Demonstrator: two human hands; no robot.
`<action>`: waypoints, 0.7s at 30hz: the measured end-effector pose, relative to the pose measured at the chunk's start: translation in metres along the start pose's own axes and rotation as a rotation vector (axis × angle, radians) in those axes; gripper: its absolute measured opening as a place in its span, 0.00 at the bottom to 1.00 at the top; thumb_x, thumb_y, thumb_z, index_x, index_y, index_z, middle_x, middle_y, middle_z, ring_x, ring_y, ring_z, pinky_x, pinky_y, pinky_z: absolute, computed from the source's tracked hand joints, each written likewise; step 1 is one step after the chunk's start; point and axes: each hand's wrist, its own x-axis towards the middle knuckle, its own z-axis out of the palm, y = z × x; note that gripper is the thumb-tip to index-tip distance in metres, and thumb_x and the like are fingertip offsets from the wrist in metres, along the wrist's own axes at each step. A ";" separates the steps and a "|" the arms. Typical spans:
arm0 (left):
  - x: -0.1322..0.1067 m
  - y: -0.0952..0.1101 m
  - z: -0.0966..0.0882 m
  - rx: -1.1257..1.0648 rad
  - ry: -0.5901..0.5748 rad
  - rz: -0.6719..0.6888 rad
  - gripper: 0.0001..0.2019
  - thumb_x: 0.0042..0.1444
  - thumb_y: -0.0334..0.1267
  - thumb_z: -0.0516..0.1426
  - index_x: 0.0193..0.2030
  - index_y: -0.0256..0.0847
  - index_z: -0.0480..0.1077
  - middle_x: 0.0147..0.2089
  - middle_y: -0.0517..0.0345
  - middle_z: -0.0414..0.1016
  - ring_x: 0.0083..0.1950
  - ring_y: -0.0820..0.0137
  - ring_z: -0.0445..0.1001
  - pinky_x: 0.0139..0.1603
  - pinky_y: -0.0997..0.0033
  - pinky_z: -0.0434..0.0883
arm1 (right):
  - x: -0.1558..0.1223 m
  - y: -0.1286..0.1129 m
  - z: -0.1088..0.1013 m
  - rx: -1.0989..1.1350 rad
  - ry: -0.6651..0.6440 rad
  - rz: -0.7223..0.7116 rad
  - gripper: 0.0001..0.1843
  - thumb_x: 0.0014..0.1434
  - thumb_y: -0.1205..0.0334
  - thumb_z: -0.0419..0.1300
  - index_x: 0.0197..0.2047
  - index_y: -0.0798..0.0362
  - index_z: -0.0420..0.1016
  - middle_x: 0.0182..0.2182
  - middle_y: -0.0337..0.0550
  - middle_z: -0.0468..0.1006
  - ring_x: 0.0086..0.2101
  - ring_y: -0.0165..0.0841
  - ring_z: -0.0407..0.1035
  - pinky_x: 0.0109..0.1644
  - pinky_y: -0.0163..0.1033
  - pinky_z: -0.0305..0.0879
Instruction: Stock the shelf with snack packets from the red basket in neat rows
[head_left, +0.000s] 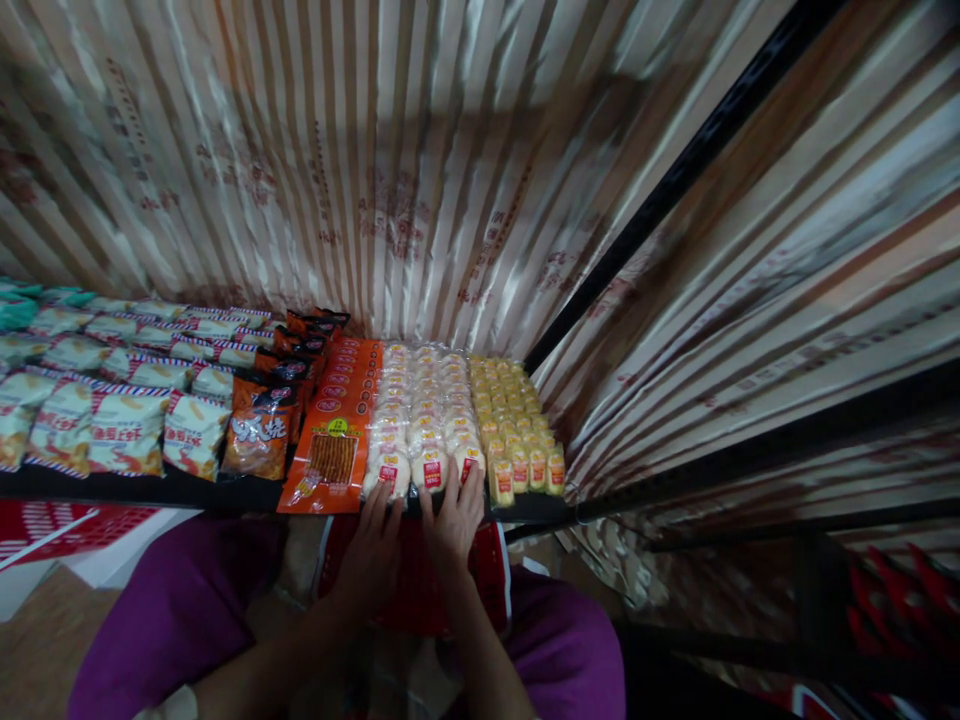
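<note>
Rows of clear-wrapped round white snack packs (430,470) with red labels stand on the black shelf (247,492). My left hand (377,535) rests its outstretched fingertips against the lower front of the left column. My right hand (454,520) has its fingers spread, touching the front packs of the middle and right columns. Neither hand is wrapped around a pack. Just left of the white packs lies a flat orange bag (330,440) with brown sticks showing through its window. On their right stand rows of small yellow-wrapped snacks (519,472).
Further left are dark orange bags (259,430) and rows of pale chip bags (129,430). Pleated printed sheeting (420,150) hangs behind the shelf, with a slanted black post (622,245) at the right. A red crate (416,590) sits below, between purple-clothed knees.
</note>
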 end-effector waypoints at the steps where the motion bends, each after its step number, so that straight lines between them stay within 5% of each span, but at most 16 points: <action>1: 0.000 0.000 0.000 -0.002 -0.002 0.005 0.34 0.54 0.19 0.44 0.68 0.33 0.41 0.71 0.37 0.31 0.71 0.51 0.35 0.62 0.44 0.60 | 0.000 0.001 0.001 -0.003 0.002 -0.016 0.35 0.61 0.42 0.47 0.64 0.55 0.57 0.66 0.59 0.45 0.64 0.50 0.39 0.59 0.55 0.51; 7: 0.000 0.000 -0.008 -0.030 -0.057 0.041 0.29 0.53 0.20 0.45 0.63 0.31 0.53 0.71 0.37 0.34 0.71 0.51 0.34 0.62 0.46 0.61 | 0.002 0.002 0.005 0.018 0.005 0.008 0.38 0.61 0.40 0.46 0.65 0.57 0.54 0.66 0.60 0.46 0.64 0.48 0.40 0.59 0.54 0.51; 12: 0.011 -0.004 -0.014 -0.035 -0.097 0.067 0.23 0.53 0.21 0.46 0.56 0.28 0.63 0.68 0.34 0.48 0.71 0.54 0.39 0.62 0.48 0.61 | 0.002 -0.001 0.006 0.031 0.020 0.026 0.39 0.61 0.41 0.45 0.66 0.61 0.49 0.65 0.63 0.48 0.64 0.47 0.40 0.59 0.54 0.51; 21: 0.043 -0.009 -0.001 0.067 0.005 0.107 0.22 0.57 0.26 0.47 0.58 0.35 0.65 0.65 0.43 0.59 0.71 0.54 0.42 0.63 0.46 0.58 | 0.005 0.001 0.006 0.099 0.040 0.073 0.39 0.62 0.42 0.44 0.67 0.60 0.46 0.65 0.63 0.49 0.63 0.48 0.43 0.59 0.56 0.52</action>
